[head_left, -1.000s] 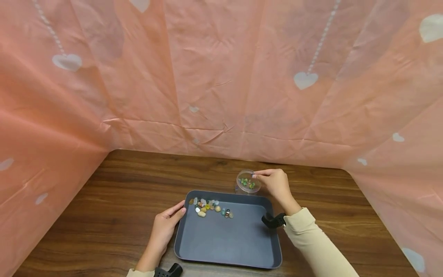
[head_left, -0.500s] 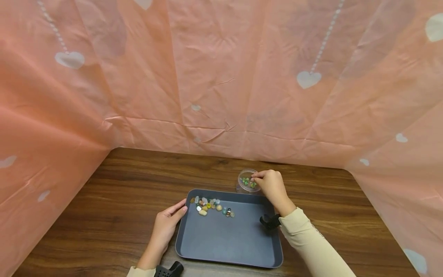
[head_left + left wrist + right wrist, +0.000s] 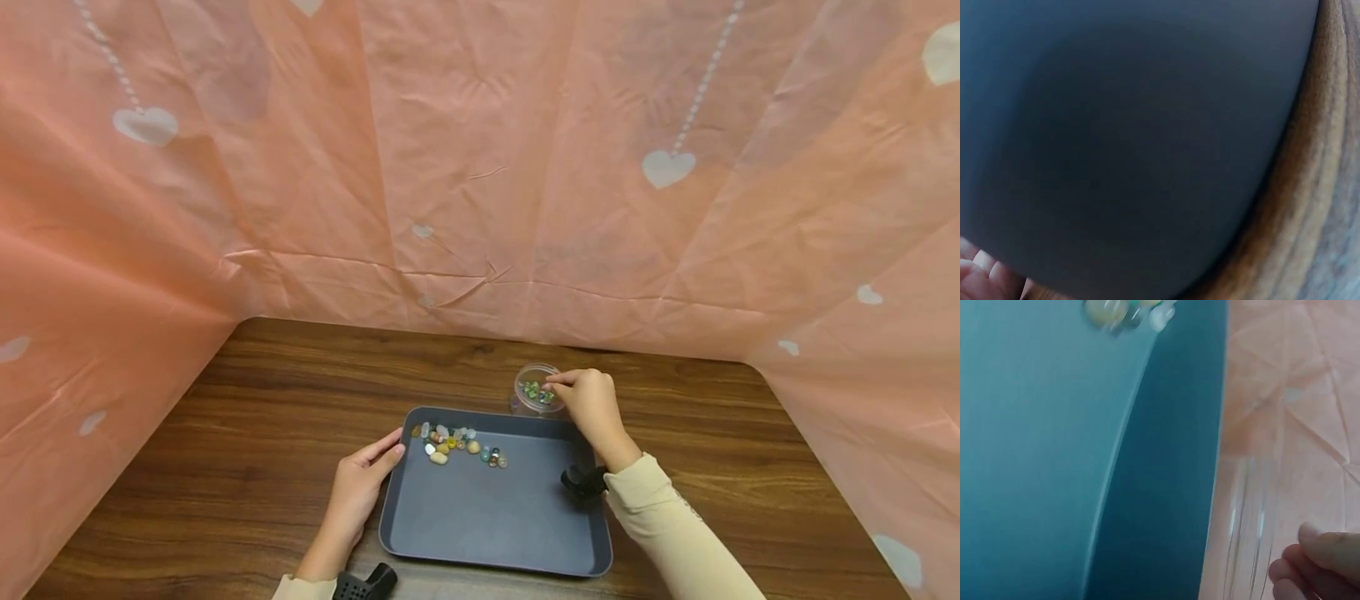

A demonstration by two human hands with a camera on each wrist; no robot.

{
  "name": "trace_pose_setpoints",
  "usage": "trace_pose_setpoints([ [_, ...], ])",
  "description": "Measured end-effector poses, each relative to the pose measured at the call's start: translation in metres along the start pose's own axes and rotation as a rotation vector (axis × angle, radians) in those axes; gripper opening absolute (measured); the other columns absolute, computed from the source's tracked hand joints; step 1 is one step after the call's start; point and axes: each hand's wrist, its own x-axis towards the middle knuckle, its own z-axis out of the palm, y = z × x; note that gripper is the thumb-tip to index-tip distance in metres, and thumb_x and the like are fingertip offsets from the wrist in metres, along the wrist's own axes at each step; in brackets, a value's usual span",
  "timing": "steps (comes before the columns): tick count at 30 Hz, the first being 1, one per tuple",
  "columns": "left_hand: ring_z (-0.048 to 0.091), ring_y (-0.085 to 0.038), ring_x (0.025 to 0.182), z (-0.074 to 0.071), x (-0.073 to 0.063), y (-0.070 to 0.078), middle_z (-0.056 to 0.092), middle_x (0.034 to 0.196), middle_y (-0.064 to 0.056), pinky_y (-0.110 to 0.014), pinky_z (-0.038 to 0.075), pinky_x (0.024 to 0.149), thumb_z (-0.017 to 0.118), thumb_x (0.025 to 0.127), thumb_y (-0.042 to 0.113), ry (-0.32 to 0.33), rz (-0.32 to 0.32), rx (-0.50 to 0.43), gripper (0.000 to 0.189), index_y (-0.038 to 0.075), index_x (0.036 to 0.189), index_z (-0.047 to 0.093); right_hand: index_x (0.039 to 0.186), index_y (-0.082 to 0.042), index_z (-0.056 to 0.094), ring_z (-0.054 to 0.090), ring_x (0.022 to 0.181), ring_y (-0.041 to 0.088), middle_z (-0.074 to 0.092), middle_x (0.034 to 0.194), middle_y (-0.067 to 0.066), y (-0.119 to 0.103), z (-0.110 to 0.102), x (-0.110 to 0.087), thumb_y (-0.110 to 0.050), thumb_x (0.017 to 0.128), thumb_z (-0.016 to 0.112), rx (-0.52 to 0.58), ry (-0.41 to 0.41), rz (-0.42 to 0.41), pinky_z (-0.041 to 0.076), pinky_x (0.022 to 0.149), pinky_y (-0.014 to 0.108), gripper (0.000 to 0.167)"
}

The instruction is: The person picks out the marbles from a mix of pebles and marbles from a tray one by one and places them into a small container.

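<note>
My left hand (image 3: 358,483) holds the left rim of a grey rectangular tray (image 3: 495,517), thumb over the edge and fingers along the outside. In the left wrist view the tray wall (image 3: 1147,156) fills most of the picture, with fingertips (image 3: 985,278) at the lower corner. My right hand (image 3: 592,404) is over the near right rim of a clear round container (image 3: 536,367), fingertips bent down into its mouth. Green and clear glass beads (image 3: 532,389) lie inside. In the right wrist view thumb and fingers (image 3: 1329,550) stand slightly apart beside the container wall (image 3: 1244,531), nothing visible between them.
Inside the tray's back left part lie polished stones (image 3: 442,448) in white, tan and yellow. A small cluster of glassy stones (image 3: 495,457) sits right of them. The wooden table (image 3: 225,467) is enclosed by a pink curtain (image 3: 480,167) with heart prints.
My right hand has shifted slightly left and down, its fingertips going from the container's rim to inside its mouth. More beads show under the fingertips. My left hand keeps its hold on the tray.
</note>
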Motion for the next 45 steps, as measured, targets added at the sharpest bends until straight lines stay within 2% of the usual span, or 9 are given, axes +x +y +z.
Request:
trace_pose_setpoints([
  [4, 0.056, -0.022, 0.128, -0.001, 0.0, 0.001, 0.067, 0.129, -0.007, -0.012, 0.046, 0.088, 0.072, 0.091, 0.03, -0.007, 0.001, 0.003, 0.04, 0.011, 0.127, 0.069, 0.092, -0.006, 0.081, 0.053, 0.062, 0.011, 0.078, 0.09, 0.014, -0.004, 0.002, -0.011, -0.017, 0.082, 0.081, 0.144, 0.051, 0.071, 0.035, 0.049, 0.02, 0.015],
  [7, 0.056, -0.021, 0.128, -0.001, 0.0, 0.001, 0.067, 0.129, -0.007, -0.012, 0.046, 0.088, 0.073, 0.091, 0.03, -0.008, 0.0, 0.002, 0.04, 0.011, 0.127, 0.069, 0.091, -0.007, 0.082, 0.062, 0.07, 0.008, 0.078, 0.09, 0.012, -0.008, 0.006, -0.02, -0.016, 0.08, 0.083, 0.258, 0.061, 0.105, 0.043, 0.055, 0.017, 0.014],
  [10, 0.057, -0.021, 0.127, -0.001, 0.0, 0.001, 0.068, 0.129, -0.007, -0.013, 0.047, 0.087, 0.072, 0.092, 0.028, -0.001, 0.001, -0.002, 0.039, 0.01, 0.126, 0.07, 0.09, -0.006, 0.082, 0.069, 0.081, 0.009, 0.078, 0.089, 0.011, -0.013, 0.011, -0.027, -0.014, 0.08, 0.083, 0.326, 0.019, 0.133, 0.049, 0.063, 0.015, 0.012],
  [13, 0.058, -0.021, 0.126, -0.001, 0.0, 0.001, 0.068, 0.129, -0.008, -0.013, 0.048, 0.086, 0.072, 0.092, 0.026, 0.002, -0.001, -0.008, 0.038, 0.009, 0.126, 0.069, 0.088, -0.006, 0.082, 0.071, 0.083, 0.009, 0.078, 0.088, 0.011, -0.015, 0.018, -0.032, -0.013, 0.08, 0.082, 0.346, -0.042, 0.153, 0.05, 0.066, 0.016, 0.011],
  [18, 0.059, -0.017, 0.123, -0.001, 0.0, 0.002, 0.068, 0.128, -0.008, -0.014, 0.049, 0.085, 0.071, 0.092, 0.025, 0.005, -0.004, -0.014, 0.037, 0.009, 0.126, 0.069, 0.085, -0.007, 0.082, 0.061, 0.065, 0.002, 0.078, 0.084, 0.009, -0.014, 0.03, -0.038, -0.014, 0.078, 0.083, 0.388, -0.149, 0.155, 0.046, 0.057, 0.019, 0.01],
  [22, 0.062, -0.004, 0.114, 0.0, 0.0, 0.001, 0.067, 0.129, -0.008, -0.014, 0.05, 0.085, 0.071, 0.093, 0.023, 0.003, 0.011, -0.021, 0.037, 0.008, 0.126, 0.069, 0.084, -0.01, 0.082, 0.054, 0.06, 0.001, 0.078, 0.08, 0.005, -0.011, 0.037, -0.041, -0.017, 0.077, 0.083, 0.361, -0.199, 0.086, 0.044, 0.053, 0.022, 0.01],
  [27, 0.061, 0.007, 0.106, 0.0, -0.002, 0.002, 0.066, 0.13, -0.01, -0.013, 0.05, 0.084, 0.071, 0.093, 0.022, -0.004, 0.022, -0.043, 0.038, 0.007, 0.127, 0.068, 0.084, -0.011, 0.082, 0.068, 0.077, 0.008, 0.079, 0.084, 0.005, -0.011, 0.043, -0.042, -0.016, 0.078, 0.083, 0.292, -0.259, 0.069, 0.052, 0.065, 0.026, 0.008],
  [32, 0.06, 0.009, 0.105, -0.001, -0.003, 0.003, 0.065, 0.131, -0.011, -0.013, 0.05, 0.085, 0.071, 0.093, 0.023, -0.013, 0.021, -0.048, 0.039, 0.006, 0.128, 0.067, 0.085, -0.011, 0.082, 0.069, 0.081, 0.01, 0.078, 0.081, 0.004, -0.012, 0.047, -0.043, -0.018, 0.077, 0.084, 0.226, -0.32, 0.073, 0.052, 0.068, 0.026, 0.01],
  [45, 0.06, 0.0, 0.112, -0.002, -0.003, 0.003, 0.067, 0.129, -0.01, -0.013, 0.049, 0.085, 0.072, 0.092, 0.025, 0.0, 0.005, -0.017, 0.039, 0.008, 0.127, 0.069, 0.082, -0.008, 0.082, 0.062, 0.067, 0.003, 0.078, 0.076, 0.004, -0.016, 0.054, -0.049, -0.011, 0.077, 0.083, 0.178, -0.328, -0.03, 0.048, 0.056, 0.02, 0.006],
])
